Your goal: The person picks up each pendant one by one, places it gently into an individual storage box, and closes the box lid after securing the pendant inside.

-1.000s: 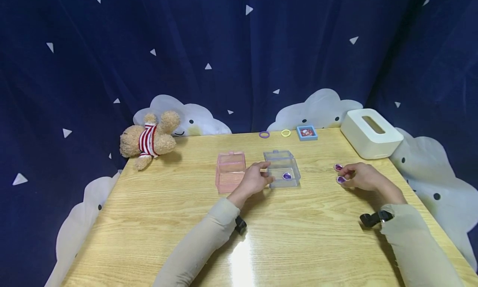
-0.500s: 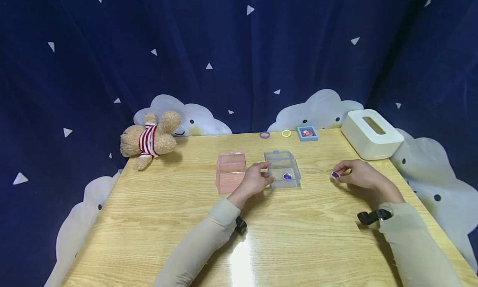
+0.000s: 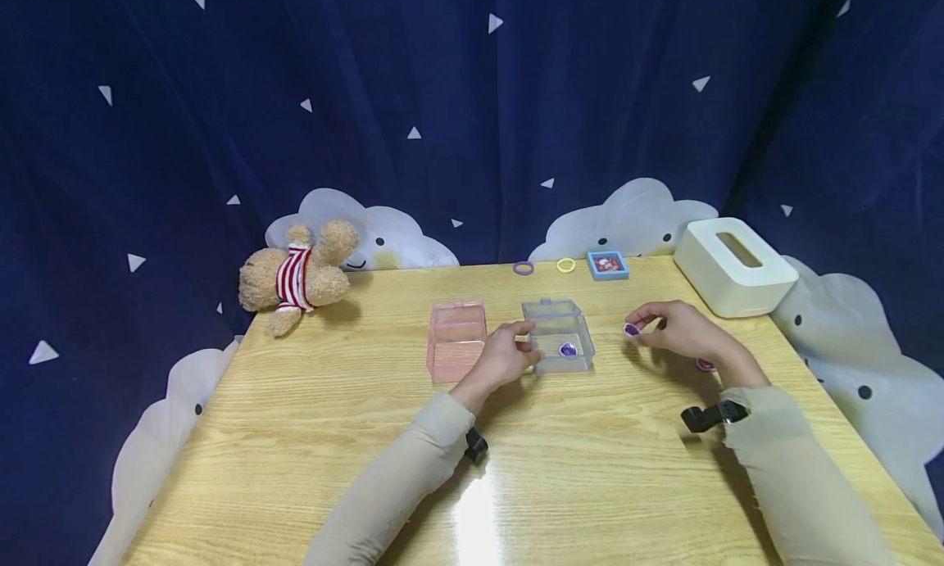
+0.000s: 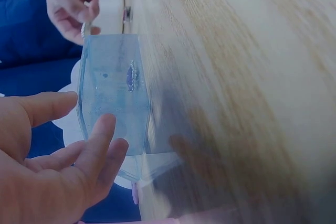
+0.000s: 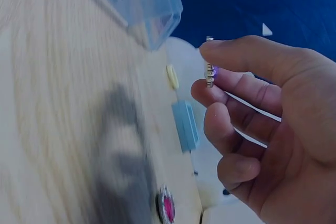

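Observation:
My right hand (image 3: 682, 328) pinches a purple oval gem (image 5: 210, 71) with a silvery toothed rim between thumb and fingertips, held above the table right of a clear bluish box (image 3: 587, 337). That box has its lid folded back, and another purple gem (image 3: 567, 350) lies inside it. At the box's left side is my left hand (image 3: 503, 357), fingers spread and relaxed, fingertips right at the wall; in the left wrist view they overlap the box and grip nothing. A pink-red gem (image 5: 167, 207) with a silvery rim lies on the table, partly hidden by my right wrist in the head view.
An open pink clear box (image 3: 456, 353) stands left of the bluish one. Along the back edge lie a purple ring (image 3: 523, 268), a yellow ring (image 3: 565, 265) and a blue framed square (image 3: 608, 265). A white tissue box (image 3: 730, 275) is back right, a teddy bear (image 3: 324, 283) back left.
My right hand has picked up the purple gem from beside the pink-red one and carried it leftward toward the bluish box. The left hand stays where it was.

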A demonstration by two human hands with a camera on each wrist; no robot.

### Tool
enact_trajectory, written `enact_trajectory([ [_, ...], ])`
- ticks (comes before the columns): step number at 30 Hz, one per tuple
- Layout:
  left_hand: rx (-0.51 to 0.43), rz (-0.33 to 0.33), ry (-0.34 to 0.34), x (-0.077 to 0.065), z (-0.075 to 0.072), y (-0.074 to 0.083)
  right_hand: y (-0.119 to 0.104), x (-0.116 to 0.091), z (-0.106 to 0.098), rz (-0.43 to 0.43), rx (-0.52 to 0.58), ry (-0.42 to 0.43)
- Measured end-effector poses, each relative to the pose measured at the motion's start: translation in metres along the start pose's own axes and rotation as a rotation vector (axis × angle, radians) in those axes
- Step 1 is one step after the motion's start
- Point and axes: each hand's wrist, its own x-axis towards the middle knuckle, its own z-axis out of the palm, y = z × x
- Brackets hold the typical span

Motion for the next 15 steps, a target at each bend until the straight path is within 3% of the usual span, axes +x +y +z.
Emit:
enact_trajectory([
  [15, -0.009, 0.008, 0.004, 0.0, 0.0, 0.0, -0.047, 0.031, 0.024, -0.12, 0.081, -0.003],
])
